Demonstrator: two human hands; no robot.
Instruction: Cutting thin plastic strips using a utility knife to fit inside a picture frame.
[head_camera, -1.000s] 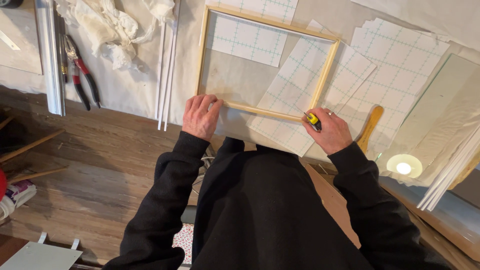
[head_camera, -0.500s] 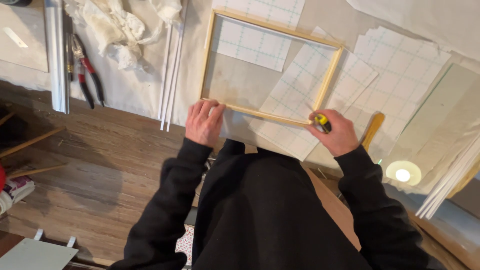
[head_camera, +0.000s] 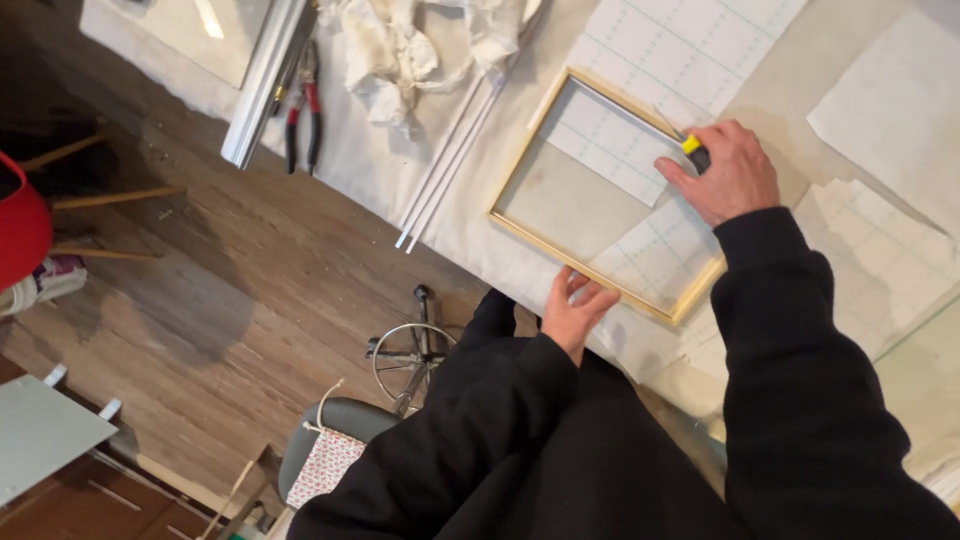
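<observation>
My right hand hides most of the small yellow-and-black tool; beside it, my sleeve covers the light wooden frame's far corner.

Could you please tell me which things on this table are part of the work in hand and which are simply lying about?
In hand:
wooden frame, steadied at its near rail by the left hand
yellow-and-black tool, gripped in the right hand
gridded sheets under the frame

Lying about:
red-handled pliers
crumpled cloth
white rods
metal rail
</observation>
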